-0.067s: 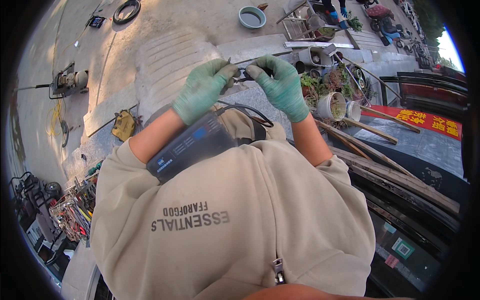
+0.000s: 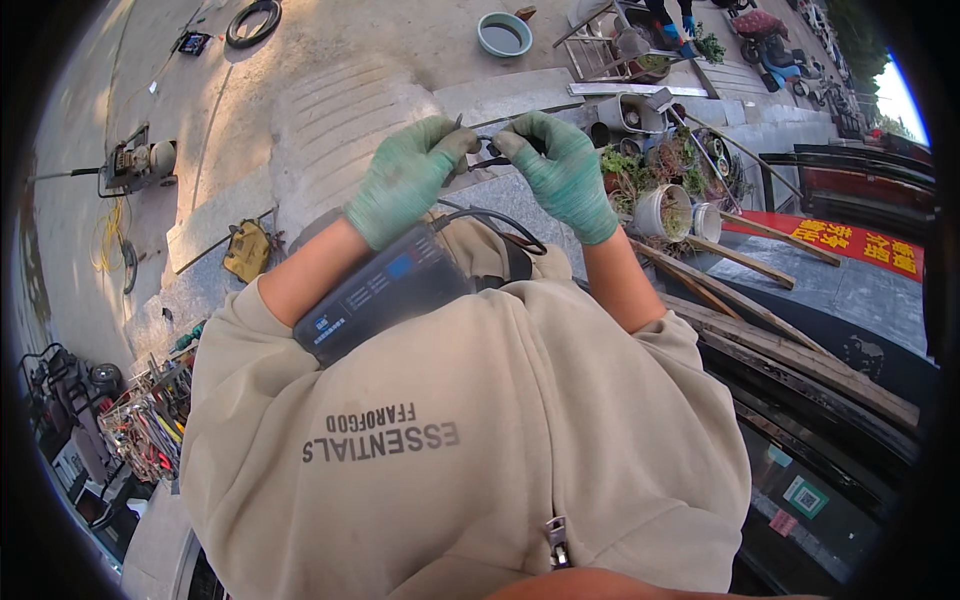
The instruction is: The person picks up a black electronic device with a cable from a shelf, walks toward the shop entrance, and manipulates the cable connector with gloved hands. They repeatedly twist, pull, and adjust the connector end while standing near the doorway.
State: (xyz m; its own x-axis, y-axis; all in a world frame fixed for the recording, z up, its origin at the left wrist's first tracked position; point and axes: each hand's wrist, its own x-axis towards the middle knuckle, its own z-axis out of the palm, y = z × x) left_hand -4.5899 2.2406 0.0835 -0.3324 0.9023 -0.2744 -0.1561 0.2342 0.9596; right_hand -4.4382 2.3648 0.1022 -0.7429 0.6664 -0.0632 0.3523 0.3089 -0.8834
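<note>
Both my hands wear green, dirt-stained gloves and are held close together in front of me. My left hand (image 2: 410,180) is closed, its thumb and fingers pinching one end of a thin black cable (image 2: 486,138). From the other side my right hand (image 2: 565,175) pinches the same dark piece, and its fingertips partly hide it. A short black strip (image 2: 490,162) sticks out just below the pinch. Under my left forearm lies a dark, box-shaped battery pack (image 2: 375,290) with a blue patch. A thick black lead (image 2: 490,214) loops beside its far end.
A yellow bag (image 2: 246,250) and a small engine-driven machine (image 2: 140,165) lie to the left, near a rack of hand tools (image 2: 150,425). On the right are a white bucket (image 2: 662,212), potted plants and wooden planks (image 2: 790,345). A water basin (image 2: 504,35) stands ahead; another person works beyond.
My hands stay almost where they were. The black strip between my fingertips has shifted slightly and shows more clearly.
</note>
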